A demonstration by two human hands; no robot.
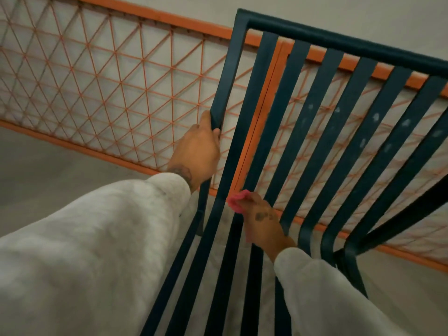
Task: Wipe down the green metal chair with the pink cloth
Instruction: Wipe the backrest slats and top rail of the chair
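Observation:
The dark green metal chair (322,122) fills the right half of the head view, its slatted back rising away from me and its seat slats running down toward the bottom edge. My left hand (197,151) is wrapped around the left upright of the chair's frame. My right hand (263,221) presses the bunched pink cloth (236,201) against a slat where the back meets the seat. Only a small part of the cloth shows past my fingers. Pale smudges mark several back slats on the right.
An orange metal railing (97,81) with diamond mesh runs behind the chair from left to right. Grey concrete floor (48,170) lies to the left below it. My light grey sleeves cover the lower part of the view.

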